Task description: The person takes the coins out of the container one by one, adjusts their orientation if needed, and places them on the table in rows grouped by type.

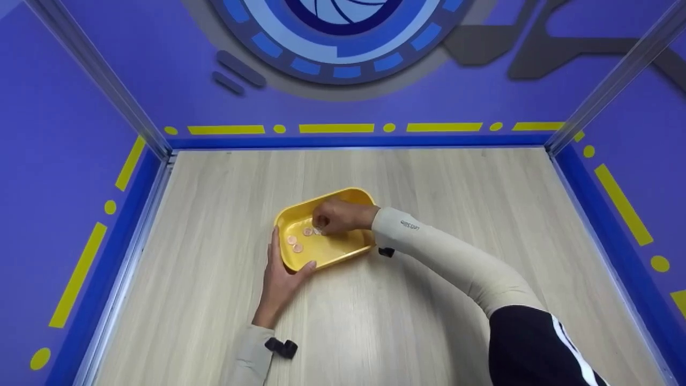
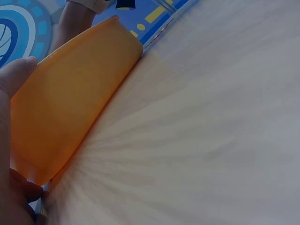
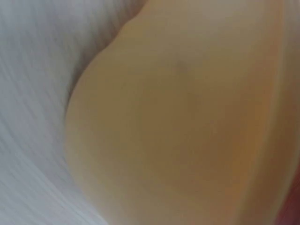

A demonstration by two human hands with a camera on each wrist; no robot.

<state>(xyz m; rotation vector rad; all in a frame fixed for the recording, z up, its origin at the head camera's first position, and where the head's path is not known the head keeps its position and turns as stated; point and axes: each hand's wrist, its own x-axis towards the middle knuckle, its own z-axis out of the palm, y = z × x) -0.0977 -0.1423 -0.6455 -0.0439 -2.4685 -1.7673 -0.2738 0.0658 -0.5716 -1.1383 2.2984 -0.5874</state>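
A yellow plastic tray [image 1: 335,259] sits at a slant on the wooden tabletop. My left hand [image 1: 281,279] grips its near left corner, thumb at the near rim and fingers along the left side. In the left wrist view, that thumb [image 2: 18,75] shows at the rim. My right hand [image 1: 340,215] reaches down inside the tray with curled fingers, pinching at a pale, shiny coin [image 1: 317,231]; the fingertips are partly hidden. Beside it lies a copper-coloured coin [image 1: 307,231], and two more coins [image 1: 295,244] are near the tray's left end.
Light wood tabletop [image 1: 214,214] surrounds the tray. Blue-purple printed panels with yellow dashes [image 1: 336,128] enclose the back and both sides. Black wrist straps show at the left wrist [image 1: 281,348] and right wrist [image 1: 386,251]. The right wrist view is blurred, filled mostly by the tray wall [image 3: 168,117].
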